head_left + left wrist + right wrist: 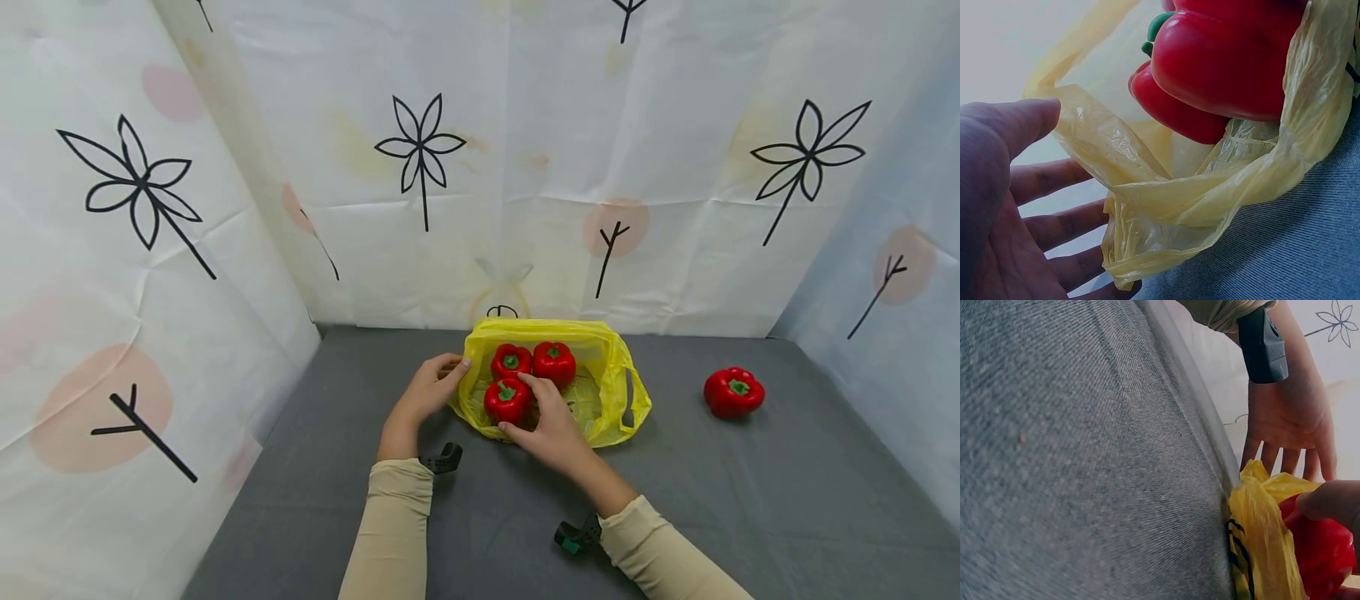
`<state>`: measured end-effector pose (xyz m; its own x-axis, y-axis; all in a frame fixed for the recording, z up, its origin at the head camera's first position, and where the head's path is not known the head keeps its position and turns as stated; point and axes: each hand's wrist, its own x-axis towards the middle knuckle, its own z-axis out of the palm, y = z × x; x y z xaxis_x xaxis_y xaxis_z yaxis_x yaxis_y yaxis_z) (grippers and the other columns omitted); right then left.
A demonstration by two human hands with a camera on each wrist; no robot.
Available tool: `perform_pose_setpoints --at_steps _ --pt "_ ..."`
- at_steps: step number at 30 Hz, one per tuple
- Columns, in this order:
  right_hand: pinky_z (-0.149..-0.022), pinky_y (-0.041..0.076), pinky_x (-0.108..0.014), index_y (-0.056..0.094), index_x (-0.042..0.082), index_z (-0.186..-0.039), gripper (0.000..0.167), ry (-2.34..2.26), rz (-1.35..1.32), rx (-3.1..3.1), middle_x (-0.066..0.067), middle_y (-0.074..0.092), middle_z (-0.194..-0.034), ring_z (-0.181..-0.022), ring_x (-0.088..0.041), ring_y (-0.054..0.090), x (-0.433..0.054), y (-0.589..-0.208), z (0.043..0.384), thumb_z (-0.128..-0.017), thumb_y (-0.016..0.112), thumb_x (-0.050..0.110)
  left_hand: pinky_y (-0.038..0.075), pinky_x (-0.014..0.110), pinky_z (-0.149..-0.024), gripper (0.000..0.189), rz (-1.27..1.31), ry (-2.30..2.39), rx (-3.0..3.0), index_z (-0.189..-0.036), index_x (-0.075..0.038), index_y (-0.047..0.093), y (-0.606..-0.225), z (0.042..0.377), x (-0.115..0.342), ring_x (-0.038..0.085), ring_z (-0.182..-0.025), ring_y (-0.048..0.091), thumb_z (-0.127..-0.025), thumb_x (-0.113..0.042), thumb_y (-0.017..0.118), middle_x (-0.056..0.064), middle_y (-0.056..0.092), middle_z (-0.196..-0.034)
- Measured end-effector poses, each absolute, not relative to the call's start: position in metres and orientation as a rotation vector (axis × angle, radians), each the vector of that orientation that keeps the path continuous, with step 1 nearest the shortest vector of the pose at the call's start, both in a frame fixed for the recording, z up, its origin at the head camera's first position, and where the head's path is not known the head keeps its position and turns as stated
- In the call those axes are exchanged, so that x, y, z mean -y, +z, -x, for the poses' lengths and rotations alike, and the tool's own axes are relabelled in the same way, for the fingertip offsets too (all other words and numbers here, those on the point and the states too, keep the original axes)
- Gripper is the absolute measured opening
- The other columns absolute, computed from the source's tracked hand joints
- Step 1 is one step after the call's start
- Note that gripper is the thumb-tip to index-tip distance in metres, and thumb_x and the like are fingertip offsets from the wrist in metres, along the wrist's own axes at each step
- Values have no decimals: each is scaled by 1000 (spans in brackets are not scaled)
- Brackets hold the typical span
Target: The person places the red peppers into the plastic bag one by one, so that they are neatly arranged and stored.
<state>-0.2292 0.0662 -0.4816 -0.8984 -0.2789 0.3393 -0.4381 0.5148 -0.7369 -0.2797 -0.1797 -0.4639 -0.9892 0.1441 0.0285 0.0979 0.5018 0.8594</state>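
Note:
A yellow plastic bag lies open on the table, with red bell peppers inside it. My right hand holds the front bell pepper in the bag between thumb and fingers; its thumb lies on the pepper's side in the right wrist view. Two more peppers, a left one and a right one, sit behind it. At the bag's left side, my left hand has its fingers extended and touches the yellow plastic.
Another red bell pepper stands on the grey table, to the right of the bag. Patterned white cloth hangs behind the table and along both sides. Each wrist wears a black device.

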Motion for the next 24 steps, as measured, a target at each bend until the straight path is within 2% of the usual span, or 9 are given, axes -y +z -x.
perform_pose_setpoints --at_steps 12,18,20,24 --pt "-107 57 -52 52 4 -151 81 1267 -644 2623 -16 58 -139 -125 -31 60 -73 -479 227 -83 92 24 51 59 -113 58 -206 1521 -2671 -148 -11 61 -464 279 179 38 -141 57 -109 -54 55 14 61 -150" --pt "-104 59 -52 53 3 -151 80 1273 -659 2606 -16 58 -140 -124 -31 62 -77 -476 227 -84 92 23 51 59 -112 58 -216 1519 -2680 -148 -11 62 -464 279 179 39 -141 57 -110 -53 54 15 62 -150" --pt "-102 60 -51 53 2 -151 79 1296 -671 2589 -16 56 -140 -125 -31 61 -79 -473 227 -85 92 22 51 59 -113 58 -228 1521 -2680 -148 -10 62 -464 279 179 39 -141 57 -110 -53 54 15 62 -150" --pt "-102 59 -57 52 0 -151 76 1363 -684 2543 -21 55 -142 -128 -39 58 -85 -461 225 -87 90 18 51 59 -113 57 -241 1525 -2670 -148 -10 61 -464 280 180 39 -141 57 -110 -52 54 15 61 -150"
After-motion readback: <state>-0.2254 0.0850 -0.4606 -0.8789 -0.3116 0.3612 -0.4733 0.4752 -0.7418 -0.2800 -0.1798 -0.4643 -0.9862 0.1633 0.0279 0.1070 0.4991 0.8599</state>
